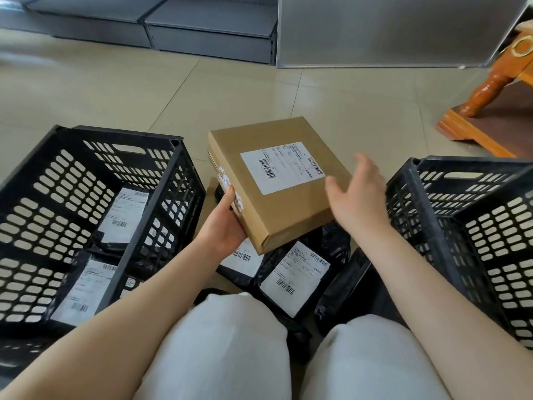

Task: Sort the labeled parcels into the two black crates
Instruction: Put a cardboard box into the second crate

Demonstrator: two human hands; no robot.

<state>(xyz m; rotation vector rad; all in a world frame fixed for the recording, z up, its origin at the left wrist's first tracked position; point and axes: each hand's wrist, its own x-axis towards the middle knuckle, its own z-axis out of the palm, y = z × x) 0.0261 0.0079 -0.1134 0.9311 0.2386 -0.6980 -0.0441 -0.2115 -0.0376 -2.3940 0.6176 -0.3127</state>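
Mid-sort: left hand (223, 226) is gripping the brown cardboard parcel (281, 183) at frame centre, label up, above black-bagged parcels (291, 280) on the floor, while right hand (356, 194) is hovering loose-fingered beside it; next likely reading the label, choosing left crate (57, 180) or right crate (473, 215).

We see a flat box (278, 183) made of smooth, matt brown cardboard, with a white paper label (284, 166) stuck on top. The two crates (86, 203) (473, 226) are hard black plastic full of holes. The soft bags (291, 275) on the floor are shiny, crinkly black plastic with white paper labels. The floor (245, 90) is smooth, pale tile. The furniture leg (487, 88) is glossy orange wood. The shelf (207, 30) looks like matt grey metal.
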